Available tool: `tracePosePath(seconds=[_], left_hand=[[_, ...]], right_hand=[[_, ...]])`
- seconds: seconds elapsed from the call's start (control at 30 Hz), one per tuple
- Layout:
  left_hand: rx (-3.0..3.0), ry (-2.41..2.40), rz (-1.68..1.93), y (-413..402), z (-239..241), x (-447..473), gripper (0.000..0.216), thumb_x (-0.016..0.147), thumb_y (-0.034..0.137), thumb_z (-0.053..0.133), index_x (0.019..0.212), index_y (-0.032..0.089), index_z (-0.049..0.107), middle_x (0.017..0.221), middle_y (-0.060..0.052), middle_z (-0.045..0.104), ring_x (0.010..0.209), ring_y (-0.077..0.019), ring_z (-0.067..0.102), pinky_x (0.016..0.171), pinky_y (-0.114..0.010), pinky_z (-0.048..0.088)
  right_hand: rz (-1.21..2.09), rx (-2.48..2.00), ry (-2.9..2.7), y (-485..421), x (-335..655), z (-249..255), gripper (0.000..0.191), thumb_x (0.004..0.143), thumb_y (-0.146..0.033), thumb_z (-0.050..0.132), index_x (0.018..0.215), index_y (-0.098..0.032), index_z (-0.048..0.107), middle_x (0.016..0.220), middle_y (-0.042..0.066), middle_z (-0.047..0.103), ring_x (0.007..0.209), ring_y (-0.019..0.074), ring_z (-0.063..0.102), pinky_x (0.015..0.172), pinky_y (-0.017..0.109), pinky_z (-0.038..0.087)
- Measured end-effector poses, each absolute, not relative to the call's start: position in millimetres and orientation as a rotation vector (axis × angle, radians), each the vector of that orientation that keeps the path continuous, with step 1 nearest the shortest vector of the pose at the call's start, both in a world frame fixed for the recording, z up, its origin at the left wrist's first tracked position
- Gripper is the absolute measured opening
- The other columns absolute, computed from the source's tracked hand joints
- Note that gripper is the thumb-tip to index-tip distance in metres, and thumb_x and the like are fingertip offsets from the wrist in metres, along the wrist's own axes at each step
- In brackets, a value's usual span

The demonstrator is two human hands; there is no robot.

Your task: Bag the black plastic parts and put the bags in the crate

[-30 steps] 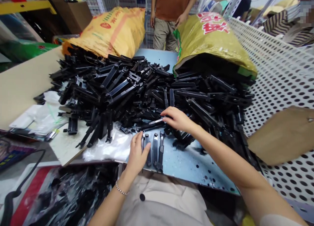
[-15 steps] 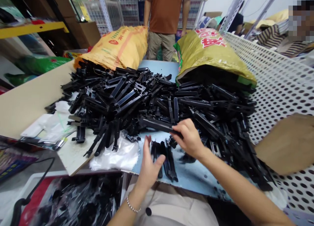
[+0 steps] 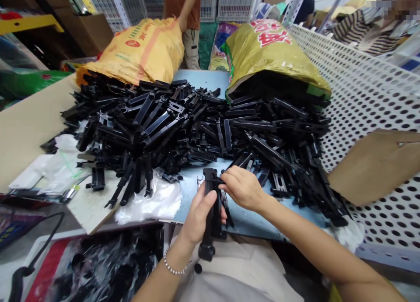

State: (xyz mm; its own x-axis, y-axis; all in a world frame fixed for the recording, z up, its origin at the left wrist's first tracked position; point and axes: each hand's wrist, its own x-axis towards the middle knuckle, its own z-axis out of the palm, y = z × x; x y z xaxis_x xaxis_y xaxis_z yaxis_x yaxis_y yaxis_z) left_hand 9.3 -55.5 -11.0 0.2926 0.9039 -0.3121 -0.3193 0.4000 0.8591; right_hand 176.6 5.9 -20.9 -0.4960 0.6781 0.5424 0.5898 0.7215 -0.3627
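Desk (image 3: 252,223): its pale blue top is carrying everything, with the near edge running just in front of the person.
Perforated panel (image 3: 377,100): it is standing white along the right side of the desk.
Heap of black plastic bars (image 3: 183,122): it is sprawling across the middle of the desk and spilling from both sacks.
Orange sack (image 3: 138,52): it is lying at the far left with its mouth facing the heap.
Yellow-green sack (image 3: 272,52): it is lying at the far right, also opening onto the heap.
Co-worker (image 3: 183,4): a person in an orange shirt is standing behind the orange sack, one hand resting on it.
Cardboard sheet (image 3: 370,166): it is leaning on the perforated panel.
Clear plastic bags (image 3: 154,201): they are lying beside the heap's near left edge.
Bundle of black bars (image 3: 209,179): it is standing nearly upright over the desk's near edge, held in both hands.
Left hand (image 3: 200,214): it is wrapping tightly around the bundle's middle.
Right hand (image 3: 241,188): its fingertips are pinching the bundle's upper part.
Bracelet (image 3: 172,267): it is sitting on the left wrist.
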Motion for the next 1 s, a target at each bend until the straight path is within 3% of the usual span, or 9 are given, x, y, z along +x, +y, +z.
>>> tracePosePath(seconds=[0.1, 0.2, 0.33, 0.43, 0.57, 0.67, 0.83, 1.0], left_hand=[[0.847, 1.037, 1.001, -49, -13, 9, 0.064, 0.081, 0.051, 0.065, 0.133, 0.02, 0.044, 0.065, 0.002, 0.062, 0.056, -0.0134, 0.06, 0.055, -0.023, 0.051], [0.782, 1.083, 1.109, -38, -17, 2, 0.049, 0.081, 0.051, 0.064, 0.117, 0.019, 0.055, 0.069, 0.001, 0.062, 0.06, -0.0139, 0.061, 0.056, -0.023, 0.05], [0.671, 1.09, 1.201, -31, -20, -3, 0.037, 0.082, 0.053, 0.061, 0.092, 0.017, 0.061, 0.072, 0.0, 0.062, 0.062, -0.0122, 0.059, 0.06, -0.023, 0.05], [0.706, 1.073, 1.158, -32, -21, -3, 0.037, 0.083, 0.052, 0.061, 0.092, 0.017, 0.063, 0.076, -0.001, 0.065, 0.065, -0.0136, 0.061, 0.061, -0.024, 0.049], [0.945, 1.243, 1.259, -30, -27, -22, 0.038, 0.083, 0.043, 0.064, 0.113, 0.019, 0.065, 0.112, -0.005, 0.068, 0.11, -0.0218, 0.061, 0.093, -0.028, 0.047], [1.061, 1.429, 1.309, -23, -45, -48, 0.038, 0.082, 0.038, 0.065, 0.117, 0.022, 0.065, 0.126, -0.004, 0.064, 0.13, -0.0228, 0.048, 0.108, -0.031, 0.037], [1.099, 1.536, 1.166, -18, -94, -51, 0.035, 0.086, 0.035, 0.059, 0.117, 0.02, 0.065, 0.123, -0.008, 0.065, 0.126, -0.0245, 0.053, 0.111, -0.039, 0.035], [1.403, 1.636, 1.12, -23, -115, -29, 0.041, 0.088, 0.029, 0.053, 0.126, 0.018, 0.059, 0.125, -0.014, 0.06, 0.123, -0.0289, 0.051, 0.108, -0.047, 0.036]], right_hand=[[0.666, -1.078, -2.084, 5, 171, -26, 0.04, 0.102, -0.044, 0.028, 0.083, -0.019, 0.054, 0.068, 0.001, 0.055, 0.063, 0.0141, 0.052, 0.06, 0.027, 0.043], [1.004, -1.128, -2.031, -9, 169, -25, 0.044, 0.103, -0.045, 0.024, 0.082, -0.019, 0.053, 0.063, -0.002, 0.053, 0.057, 0.0118, 0.05, 0.055, 0.024, 0.04], [0.487, -0.912, -2.439, -41, 165, -32, 0.043, 0.1, -0.05, 0.034, 0.082, -0.018, 0.056, 0.073, 0.004, 0.058, 0.066, 0.016, 0.05, 0.059, 0.029, 0.036], [0.29, -0.85, -2.534, -61, 158, -47, 0.044, 0.102, -0.044, 0.03, 0.076, -0.018, 0.054, 0.069, 0.004, 0.056, 0.063, 0.0165, 0.047, 0.057, 0.03, 0.033], [0.558, -0.983, -2.547, -59, 164, -54, 0.036, 0.103, -0.038, 0.031, 0.082, -0.02, 0.055, 0.07, 0.0, 0.059, 0.062, 0.0136, 0.05, 0.057, 0.027, 0.036], [0.38, -1.185, -2.509, -30, 183, -48, 0.021, 0.1, -0.025, 0.039, 0.1, -0.02, 0.06, 0.09, 0.005, 0.067, 0.08, 0.0171, 0.057, 0.069, 0.029, 0.042], [-0.111, -1.433, -2.619, 28, 207, -57, 0.028, 0.086, -0.008, 0.054, 0.111, -0.016, 0.064, 0.118, 0.015, 0.065, 0.114, 0.0314, 0.051, 0.096, 0.049, 0.036], [0.001, -1.274, -2.497, 39, 222, -50, 0.03, 0.094, -0.012, 0.046, 0.118, -0.02, 0.063, 0.118, 0.009, 0.067, 0.112, 0.0244, 0.057, 0.109, 0.052, 0.028]])
